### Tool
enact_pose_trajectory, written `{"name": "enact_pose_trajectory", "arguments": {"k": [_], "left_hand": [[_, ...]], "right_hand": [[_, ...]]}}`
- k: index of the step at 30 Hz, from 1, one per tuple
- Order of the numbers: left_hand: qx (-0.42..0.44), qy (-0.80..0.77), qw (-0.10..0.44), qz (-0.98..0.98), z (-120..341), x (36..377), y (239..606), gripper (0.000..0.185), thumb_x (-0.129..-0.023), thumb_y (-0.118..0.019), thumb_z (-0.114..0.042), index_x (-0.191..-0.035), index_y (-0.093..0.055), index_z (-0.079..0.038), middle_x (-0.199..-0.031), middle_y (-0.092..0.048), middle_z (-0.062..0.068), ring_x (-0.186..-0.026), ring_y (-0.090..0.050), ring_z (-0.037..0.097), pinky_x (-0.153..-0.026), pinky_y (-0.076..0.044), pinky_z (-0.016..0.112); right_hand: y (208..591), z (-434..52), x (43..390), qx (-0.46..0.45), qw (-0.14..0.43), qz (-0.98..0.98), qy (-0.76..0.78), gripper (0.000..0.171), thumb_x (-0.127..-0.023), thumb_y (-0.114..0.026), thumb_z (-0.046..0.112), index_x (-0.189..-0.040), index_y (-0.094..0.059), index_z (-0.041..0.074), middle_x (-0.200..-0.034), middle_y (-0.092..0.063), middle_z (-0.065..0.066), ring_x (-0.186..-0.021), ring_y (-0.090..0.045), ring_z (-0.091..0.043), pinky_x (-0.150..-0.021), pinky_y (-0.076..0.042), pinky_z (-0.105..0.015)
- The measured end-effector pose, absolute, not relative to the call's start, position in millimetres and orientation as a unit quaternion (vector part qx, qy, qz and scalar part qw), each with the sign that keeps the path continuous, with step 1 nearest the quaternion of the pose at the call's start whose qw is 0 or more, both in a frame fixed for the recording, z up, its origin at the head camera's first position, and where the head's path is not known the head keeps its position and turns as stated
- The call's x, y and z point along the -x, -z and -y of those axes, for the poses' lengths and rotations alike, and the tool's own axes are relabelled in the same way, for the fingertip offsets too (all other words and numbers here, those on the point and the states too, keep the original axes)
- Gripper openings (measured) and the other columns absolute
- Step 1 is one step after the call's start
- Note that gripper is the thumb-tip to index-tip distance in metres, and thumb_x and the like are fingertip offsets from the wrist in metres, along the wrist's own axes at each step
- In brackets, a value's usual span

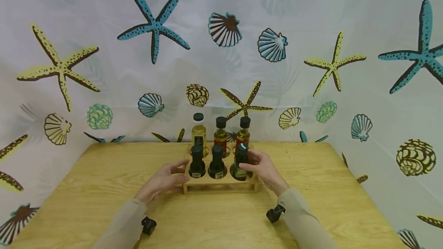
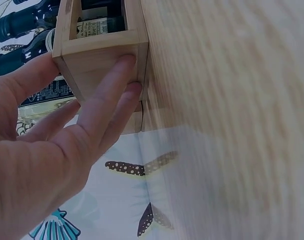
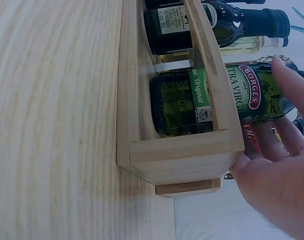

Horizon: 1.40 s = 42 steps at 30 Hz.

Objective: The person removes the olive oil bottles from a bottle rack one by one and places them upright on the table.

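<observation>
Nearest the head camera are the two sleeved forearms, each with a small black camera strapped at the wrist, reaching over the wooden table [image 1: 311,210] to a small wooden rack [image 1: 221,180] that stands toward the far edge. The rack holds six little bottles in two rows of three.

The left hand [image 1: 162,181] lies against the rack's left end. In the left wrist view its fingers [image 2: 109,95] are straight and pressed flat on the end panel of the rack [image 2: 99,50], so it steadies the rack and does not clasp it.

The right hand [image 1: 263,168] is at the rack's right end, around the green bottle [image 1: 240,164] in the front right hole. The right wrist view shows this green bottle [image 3: 216,100] seated in the rack [image 3: 181,155], its label reading "Borges", with a fingertip [image 3: 291,80] laid on the glass. The fingers look loosely curved about the bottle's upper part; whether they truly pinch it cannot be told.

The likely trouble lies in the fit. If the bottle is lifted at a tilt, it could catch on the rim of its hole and drag the light rack up or sideways, since the left hand only presses on one end. A jolt might rock the neighbouring dark bottle [image 1: 217,162] or the back row. The smooth glass could also slip from a loose hold.
</observation>
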<state>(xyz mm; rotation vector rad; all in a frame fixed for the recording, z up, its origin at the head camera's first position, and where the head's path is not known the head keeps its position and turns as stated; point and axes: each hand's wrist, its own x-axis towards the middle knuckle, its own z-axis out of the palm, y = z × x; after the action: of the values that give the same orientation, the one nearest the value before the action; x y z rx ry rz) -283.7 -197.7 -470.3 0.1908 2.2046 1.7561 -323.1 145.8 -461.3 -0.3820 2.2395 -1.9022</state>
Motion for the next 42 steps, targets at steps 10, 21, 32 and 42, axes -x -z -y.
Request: {"name": "enact_pose_trajectory", "arguments": {"k": [10,21,32,42], "left_hand": [[-0.06,-0.616,0.155,-0.77,196,281,471,0.067,-0.094,-0.065,-0.009,-0.154,-0.033,-0.013,-0.149,-0.033,0.033,-0.121,-0.056,0.042,-0.084,-0.057,0.051],[-0.048,-0.611,0.163,-0.773,197,277,474,0.067,-0.094,-0.064,-0.008,-0.154,-0.033,-0.014,-0.149,-0.033,0.033,-0.122,-0.056,0.041,-0.084,-0.057,0.051],[-0.038,-0.608,0.159,-0.777,197,275,473,0.067,-0.094,-0.064,-0.008,-0.153,-0.034,-0.014,-0.147,-0.035,0.032,-0.12,-0.056,0.04,-0.084,-0.057,0.052],[-0.045,-0.607,0.155,-0.778,195,284,467,0.067,-0.094,-0.064,-0.007,-0.154,-0.034,-0.015,-0.148,-0.035,0.031,-0.121,-0.055,0.041,-0.085,-0.057,0.052]], "right_hand": [[463,-147,322,0.123,0.086,-0.755,0.638,0.062,-0.088,-0.075,0.013,-0.143,-0.049,0.008,-0.134,-0.059,-0.015,-0.12,-0.058,-0.027,-0.103,-0.048,-0.043],[469,-147,318,0.142,0.091,-0.761,0.626,0.058,-0.086,-0.077,0.016,-0.139,-0.054,0.006,-0.128,-0.062,-0.015,-0.111,-0.062,-0.023,-0.095,-0.053,-0.036],[469,-145,317,0.171,0.088,-0.77,0.608,0.052,-0.091,-0.071,0.017,-0.139,-0.054,0.006,-0.125,-0.064,-0.016,-0.111,-0.063,-0.024,-0.094,-0.053,-0.037],[464,-147,324,0.175,0.07,-0.774,0.605,0.051,-0.091,-0.071,0.017,-0.139,-0.055,0.01,-0.125,-0.065,-0.014,-0.118,-0.06,-0.028,-0.096,-0.052,-0.041]]}}
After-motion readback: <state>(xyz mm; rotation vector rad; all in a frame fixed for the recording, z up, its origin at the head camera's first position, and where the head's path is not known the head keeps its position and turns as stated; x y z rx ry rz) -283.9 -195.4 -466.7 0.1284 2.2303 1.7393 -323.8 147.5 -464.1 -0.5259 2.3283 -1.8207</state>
